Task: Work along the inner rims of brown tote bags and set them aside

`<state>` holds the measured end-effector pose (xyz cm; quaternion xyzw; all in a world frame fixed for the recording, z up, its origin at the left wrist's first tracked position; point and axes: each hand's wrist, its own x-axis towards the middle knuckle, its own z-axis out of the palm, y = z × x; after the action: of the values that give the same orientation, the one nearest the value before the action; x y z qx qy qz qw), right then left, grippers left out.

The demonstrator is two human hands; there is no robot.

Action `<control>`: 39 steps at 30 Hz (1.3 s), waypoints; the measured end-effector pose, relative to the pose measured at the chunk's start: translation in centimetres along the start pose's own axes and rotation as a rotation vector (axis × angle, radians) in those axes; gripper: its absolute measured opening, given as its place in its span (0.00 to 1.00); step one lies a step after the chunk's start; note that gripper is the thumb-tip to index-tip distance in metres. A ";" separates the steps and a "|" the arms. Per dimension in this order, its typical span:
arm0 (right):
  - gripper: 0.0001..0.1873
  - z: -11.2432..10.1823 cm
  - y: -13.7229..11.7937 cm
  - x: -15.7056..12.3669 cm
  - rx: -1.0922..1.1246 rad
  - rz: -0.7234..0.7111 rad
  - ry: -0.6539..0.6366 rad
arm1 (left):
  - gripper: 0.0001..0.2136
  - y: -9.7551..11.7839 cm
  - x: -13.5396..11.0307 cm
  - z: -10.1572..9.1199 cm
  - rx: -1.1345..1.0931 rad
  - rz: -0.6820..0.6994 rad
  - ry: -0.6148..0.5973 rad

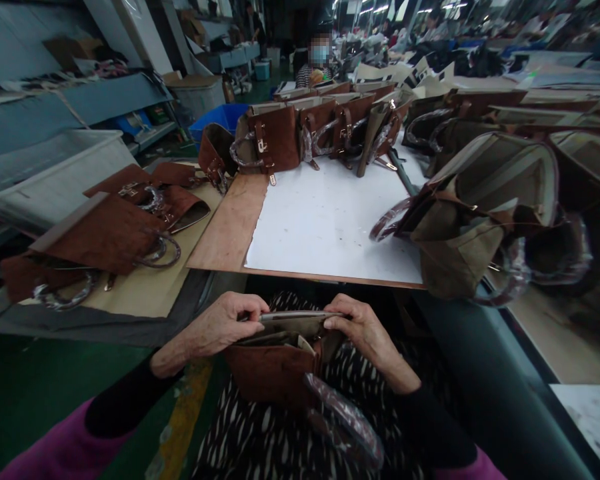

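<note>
A brown handbag (275,373) rests on my lap, its opening facing up and its olive lining showing. Its plastic-wrapped handle (347,417) hangs down toward me on the right. My left hand (230,323) pinches the far rim of the bag at its left end. At the right end of the same rim, my right hand (363,327) grips the edge between thumb and fingers. The bag's lower part is hidden against the patterned cloth on my lap.
Ahead is a table with a white paper sheet (330,220), and a row of brown handbags (277,140) along its back. Several bags (100,233) lie at left. Open bags with olive lining (460,253) crowd the right. A white bin (60,167) stands at far left; a person (316,67) is beyond.
</note>
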<state>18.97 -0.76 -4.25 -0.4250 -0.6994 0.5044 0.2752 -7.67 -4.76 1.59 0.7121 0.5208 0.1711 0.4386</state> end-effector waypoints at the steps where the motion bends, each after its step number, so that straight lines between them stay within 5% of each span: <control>1: 0.06 -0.1 -0.1 0.0 -0.002 -0.004 -0.008 | 0.09 0.0 0.0 0.0 -0.001 -0.007 0.003; 13: 0.10 0.3 -0.4 -0.1 -0.081 -0.029 0.019 | 0.08 0.1 0.2 0.4 0.002 -0.034 0.045; 24: 0.09 1.8 -1.6 0.2 -0.635 -0.227 0.064 | 0.08 0.5 -0.4 0.9 -0.008 -0.017 0.076; 39: 0.11 3.3 -3.0 2.0 -0.719 -0.329 -0.061 | 0.08 0.3 -0.6 1.0 -0.041 -0.015 0.107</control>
<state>14.39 -0.94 -2.63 -0.3616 -0.8979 0.1890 0.1651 -6.98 -5.79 1.43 0.6890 0.5451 0.2161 0.4259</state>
